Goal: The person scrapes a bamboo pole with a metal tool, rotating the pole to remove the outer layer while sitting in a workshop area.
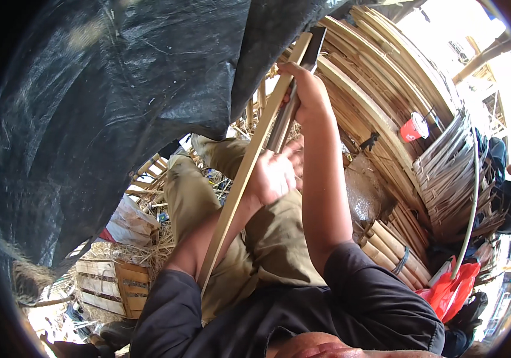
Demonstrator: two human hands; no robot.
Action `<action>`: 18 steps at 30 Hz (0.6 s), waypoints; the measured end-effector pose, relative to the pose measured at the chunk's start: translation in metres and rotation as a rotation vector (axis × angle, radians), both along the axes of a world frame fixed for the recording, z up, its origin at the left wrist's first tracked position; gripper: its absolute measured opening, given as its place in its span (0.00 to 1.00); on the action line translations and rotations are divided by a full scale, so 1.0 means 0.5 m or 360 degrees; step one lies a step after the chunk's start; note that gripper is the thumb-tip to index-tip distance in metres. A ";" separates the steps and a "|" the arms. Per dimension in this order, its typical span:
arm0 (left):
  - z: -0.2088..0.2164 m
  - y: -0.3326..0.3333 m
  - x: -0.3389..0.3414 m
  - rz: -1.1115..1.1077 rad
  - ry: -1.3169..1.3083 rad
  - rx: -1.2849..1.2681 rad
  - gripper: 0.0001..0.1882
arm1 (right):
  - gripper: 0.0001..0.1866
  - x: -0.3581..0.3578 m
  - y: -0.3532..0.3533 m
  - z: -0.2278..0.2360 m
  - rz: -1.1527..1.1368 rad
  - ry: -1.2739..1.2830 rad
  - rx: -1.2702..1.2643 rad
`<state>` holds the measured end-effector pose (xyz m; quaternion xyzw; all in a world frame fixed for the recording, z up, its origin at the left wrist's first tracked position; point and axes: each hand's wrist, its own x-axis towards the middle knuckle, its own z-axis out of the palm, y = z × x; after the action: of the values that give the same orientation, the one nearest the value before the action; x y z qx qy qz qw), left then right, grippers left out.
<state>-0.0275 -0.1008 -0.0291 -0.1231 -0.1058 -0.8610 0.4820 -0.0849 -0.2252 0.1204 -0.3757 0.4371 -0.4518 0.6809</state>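
My right hand [306,89] is closed high up around a long pale bamboo strip [244,170]. In the same grasp, alongside the strip, lies a long flat metal piece, dark at its far end and silvery lower down, like a machete blade [280,130]. The strip slants down past my left forearm toward my chest. My left hand [273,177] is beside the strip, at the near end of the metal piece; its fingers are smeared by motion, and whether they grip anything is hidden. Both hands are above my lap, over my khaki trousers [288,238].
Stacked split bamboo [380,77] fills the right, with a red-and-white bucket [414,127] on it. Bamboo poles [394,253] and a red plastic bag [453,292] are nearer. A black tarp [124,119] hangs at left, above a slatted wooden crate [112,286] and straw.
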 end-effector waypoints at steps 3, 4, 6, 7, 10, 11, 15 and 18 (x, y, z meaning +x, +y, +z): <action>0.020 0.011 -0.020 -0.0155 -0.0127 0.0197 0.40 | 0.09 -0.020 0.007 -0.002 -0.0069 0.0109 -0.0071; 0.035 0.007 -0.017 0.0238 -0.0425 0.0142 0.37 | 0.09 -0.031 0.009 -0.003 -0.0048 0.0077 -0.0103; 0.046 -0.019 0.033 0.0462 -0.0724 0.0310 0.33 | 0.09 -0.046 0.014 -0.020 -0.0099 0.0115 -0.0150; 0.025 -0.035 0.051 0.0458 -0.0667 0.0355 0.32 | 0.09 -0.063 0.021 -0.020 -0.0141 0.0125 -0.0171; 0.043 -0.023 0.102 -0.0115 -0.0967 -0.0003 0.35 | 0.09 -0.104 0.031 -0.054 -0.0163 0.0258 -0.0225; 0.081 -0.008 0.098 -0.0199 -0.1147 0.0040 0.34 | 0.09 -0.117 0.030 -0.068 -0.0135 0.0307 -0.0262; 0.069 0.037 0.081 -0.0206 -0.1286 -0.0020 0.29 | 0.19 -0.146 0.049 -0.132 -0.0120 0.0137 -0.0047; 0.068 0.066 0.078 0.0142 -0.1429 0.0044 0.20 | 0.25 -0.147 0.069 -0.170 -0.0056 -0.0054 0.0207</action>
<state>0.0117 -0.0680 0.0051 0.2737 -0.2982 -0.8088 0.4266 -0.1586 -0.1909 0.0356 -0.3151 0.4605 -0.4407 0.7031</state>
